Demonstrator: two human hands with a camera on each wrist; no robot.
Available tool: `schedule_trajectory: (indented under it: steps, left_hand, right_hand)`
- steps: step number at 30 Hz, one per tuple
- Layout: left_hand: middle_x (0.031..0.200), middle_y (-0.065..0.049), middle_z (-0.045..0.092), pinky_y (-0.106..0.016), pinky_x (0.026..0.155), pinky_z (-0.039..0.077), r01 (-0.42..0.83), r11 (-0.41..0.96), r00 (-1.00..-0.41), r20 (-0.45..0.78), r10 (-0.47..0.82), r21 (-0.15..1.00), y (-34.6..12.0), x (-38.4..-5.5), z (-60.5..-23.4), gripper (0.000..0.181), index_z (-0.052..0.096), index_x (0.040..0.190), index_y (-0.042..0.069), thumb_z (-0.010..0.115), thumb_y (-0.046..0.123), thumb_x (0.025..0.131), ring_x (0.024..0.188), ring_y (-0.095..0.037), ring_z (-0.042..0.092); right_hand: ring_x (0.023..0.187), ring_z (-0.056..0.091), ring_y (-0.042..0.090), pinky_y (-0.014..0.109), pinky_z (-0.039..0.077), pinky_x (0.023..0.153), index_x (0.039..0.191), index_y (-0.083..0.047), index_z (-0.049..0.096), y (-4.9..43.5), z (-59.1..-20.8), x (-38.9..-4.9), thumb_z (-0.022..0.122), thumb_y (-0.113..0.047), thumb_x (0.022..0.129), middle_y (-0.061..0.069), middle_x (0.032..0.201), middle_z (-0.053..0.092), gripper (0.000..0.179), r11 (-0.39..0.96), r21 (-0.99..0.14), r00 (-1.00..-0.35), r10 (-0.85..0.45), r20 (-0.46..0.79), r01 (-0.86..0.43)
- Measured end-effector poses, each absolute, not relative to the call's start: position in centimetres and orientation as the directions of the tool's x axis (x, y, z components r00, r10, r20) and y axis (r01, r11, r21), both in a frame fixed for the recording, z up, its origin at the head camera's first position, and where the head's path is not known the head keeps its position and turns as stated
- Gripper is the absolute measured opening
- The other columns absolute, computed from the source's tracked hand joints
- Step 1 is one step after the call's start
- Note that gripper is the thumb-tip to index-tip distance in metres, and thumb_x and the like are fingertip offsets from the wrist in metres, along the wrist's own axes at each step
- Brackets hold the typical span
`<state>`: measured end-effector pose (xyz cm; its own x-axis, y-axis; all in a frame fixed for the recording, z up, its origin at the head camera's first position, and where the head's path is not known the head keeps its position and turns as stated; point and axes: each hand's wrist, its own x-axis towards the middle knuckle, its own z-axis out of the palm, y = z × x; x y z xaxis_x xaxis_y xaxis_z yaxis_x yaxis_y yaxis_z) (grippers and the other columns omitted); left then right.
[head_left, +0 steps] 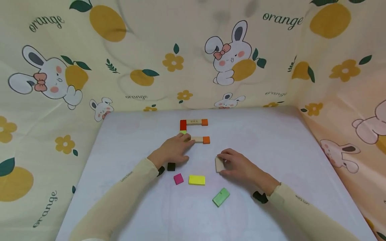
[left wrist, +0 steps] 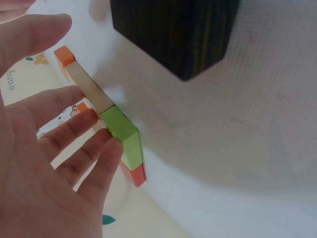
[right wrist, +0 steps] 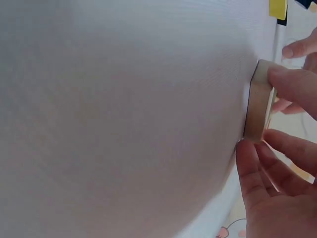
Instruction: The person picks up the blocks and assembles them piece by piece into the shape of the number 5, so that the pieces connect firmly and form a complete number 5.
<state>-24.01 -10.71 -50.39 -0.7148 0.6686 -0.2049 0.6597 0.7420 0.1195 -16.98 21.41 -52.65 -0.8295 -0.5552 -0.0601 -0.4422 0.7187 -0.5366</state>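
My left hand (head_left: 173, 149) reaches over a row of blocks at the back of the table. Its fairly straight fingers touch the light green block (left wrist: 119, 124) and the plain wooden block (left wrist: 90, 85) in the left wrist view. An orange block (head_left: 206, 140) ends that row, and a red block (head_left: 183, 125) joins it to a second row behind. That row has a wooden block with markings (head_left: 194, 122) and another orange block (head_left: 204, 122). My right hand (head_left: 241, 167) pinches a pale wooden block (head_left: 219, 165) on the table between thumb and fingers.
Closer to me lie a magenta block (head_left: 178, 178), a yellow block (head_left: 197, 180) and a green block (head_left: 221, 197). A black block (head_left: 171, 166) lies beside my left wrist. Patterned cloth (head_left: 181, 90) rises behind and beside the white tabletop (head_left: 144, 214).
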Motion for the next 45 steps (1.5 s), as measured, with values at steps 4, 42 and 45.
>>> schedule_trajectory:
  steps: [4,42,45]
  left_hand:
    - [0.153,-0.007,0.051,-0.040,0.109,0.051,0.664,0.742,-0.717,-0.198,0.668,0.096,-10.6,-24.2,-50.6,0.071,0.052,0.162,0.016,0.072,0.040,0.099,0.135,-0.025,0.047]
    - [0.154,-0.008,0.051,-0.041,0.109,0.052,0.657,0.746,-0.718,-0.211,0.664,0.113,-10.7,-24.2,-50.4,0.068,0.054,0.162,0.016,0.073,0.039,0.100,0.136,-0.027,0.048]
    - [0.154,-0.007,0.051,-0.040,0.109,0.051,0.657,0.746,-0.718,-0.214,0.663,0.108,-10.7,-24.1,-50.5,0.068,0.054,0.161,0.017,0.073,0.039,0.100,0.136,-0.026,0.048]
  right_hand:
    - [0.118,0.063,0.022,0.042,0.056,0.102,0.144,-0.004,0.069,21.4,-52.4,-17.0,0.092,-0.022,0.090,0.008,0.140,0.060,0.061,0.722,-0.520,-0.828,-0.559,-0.049,-0.456]
    - [0.117,0.061,0.022,0.043,0.055,0.103,0.142,-0.008,0.069,17.8,-50.9,-22.8,0.090,-0.020,0.090,0.006,0.139,0.060,0.057,0.697,-0.591,-0.845,-0.533,-0.049,-0.406]
    - [0.120,0.061,0.023,0.044,0.055,0.105,0.142,-0.007,0.069,17.5,-50.9,-22.9,0.090,-0.020,0.090,0.007,0.141,0.059,0.058,0.711,-0.583,-0.849,-0.524,-0.067,-0.393]
